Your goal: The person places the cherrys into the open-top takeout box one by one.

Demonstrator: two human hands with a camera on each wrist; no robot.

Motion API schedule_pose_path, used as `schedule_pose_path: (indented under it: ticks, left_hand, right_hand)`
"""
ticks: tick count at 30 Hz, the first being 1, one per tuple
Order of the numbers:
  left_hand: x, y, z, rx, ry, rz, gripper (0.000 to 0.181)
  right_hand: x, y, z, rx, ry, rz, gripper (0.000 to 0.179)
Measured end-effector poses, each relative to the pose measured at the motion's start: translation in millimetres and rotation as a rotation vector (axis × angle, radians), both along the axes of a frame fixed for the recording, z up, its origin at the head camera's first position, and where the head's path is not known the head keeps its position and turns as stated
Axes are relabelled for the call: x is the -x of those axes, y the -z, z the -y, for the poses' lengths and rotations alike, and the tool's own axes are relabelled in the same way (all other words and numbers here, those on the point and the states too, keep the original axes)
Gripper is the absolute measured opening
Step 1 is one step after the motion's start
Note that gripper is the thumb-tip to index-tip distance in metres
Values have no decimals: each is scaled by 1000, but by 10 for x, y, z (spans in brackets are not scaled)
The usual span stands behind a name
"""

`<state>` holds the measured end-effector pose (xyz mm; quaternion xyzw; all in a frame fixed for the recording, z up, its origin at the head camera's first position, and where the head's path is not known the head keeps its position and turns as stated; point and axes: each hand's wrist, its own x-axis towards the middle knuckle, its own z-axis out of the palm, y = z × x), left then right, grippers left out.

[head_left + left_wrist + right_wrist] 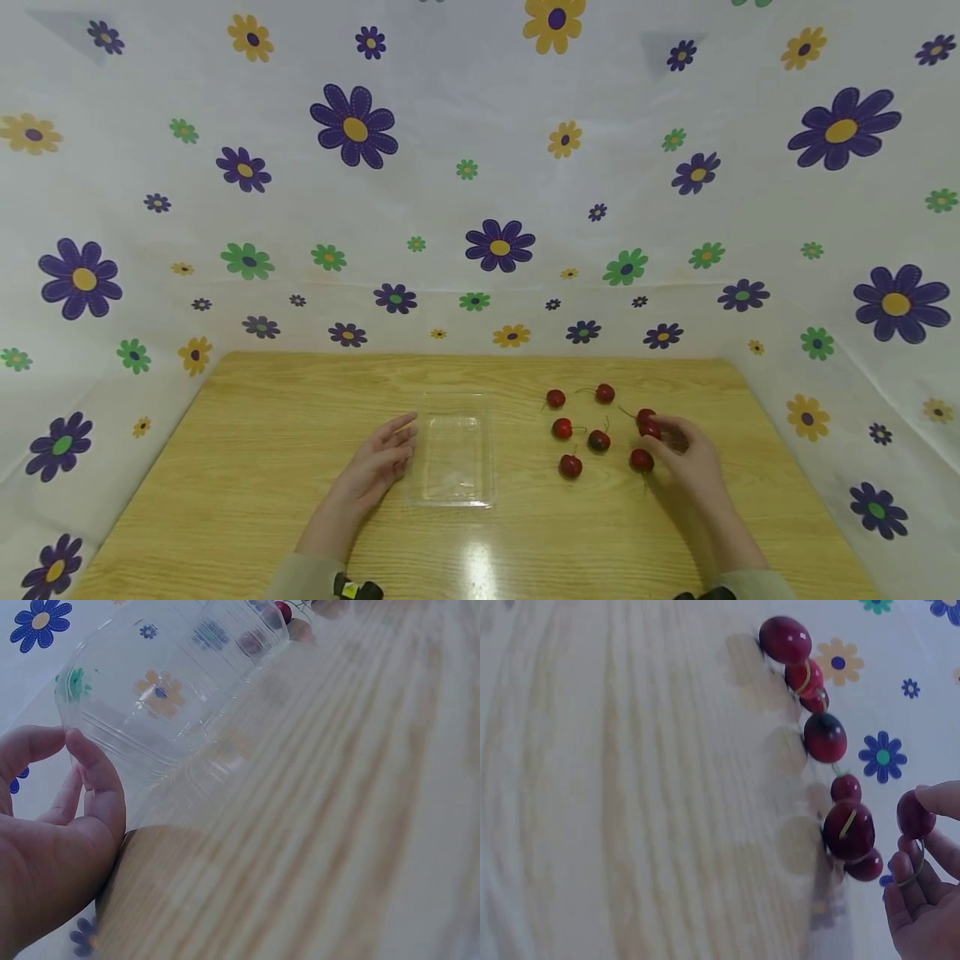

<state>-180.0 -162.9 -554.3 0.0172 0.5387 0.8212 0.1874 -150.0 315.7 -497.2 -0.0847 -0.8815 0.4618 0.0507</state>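
Note:
In the head view, my right hand pinches a dark red cherry between thumb and fingertips. The right wrist view shows this cherry off the table, its green stem hanging towards the curled fingers. Another cherry is partly hidden just behind it, and one more cherry lies near the thumb. My left hand is at the left side of a clear plastic box, its fingers fairly straight. In the left wrist view its fingertips touch the rim of the box.
Several more cherries, among them a darker one, lie with their stems on between the box and my right hand. The wooden table is bordered by a white flowered cloth at the back and sides.

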Motion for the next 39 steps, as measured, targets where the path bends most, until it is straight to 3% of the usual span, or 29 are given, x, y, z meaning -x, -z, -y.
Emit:
schedule_pose_path:
  ticks: [7, 20, 39]
  left_hand:
    - [-22, 23, 7, -12, -2, -22, 51]
    - [-18, -19, -29, 20, -30, 41, 56]
    - [-22, -31, 6, -17, -9, 2, 57]
  right_hand:
    - [38, -68, 174, 4, -56, -52, 41]
    - [51, -195, 543, -37, -136, -54, 39]
    - [42, -262, 1120, 54, -284, -172, 34]
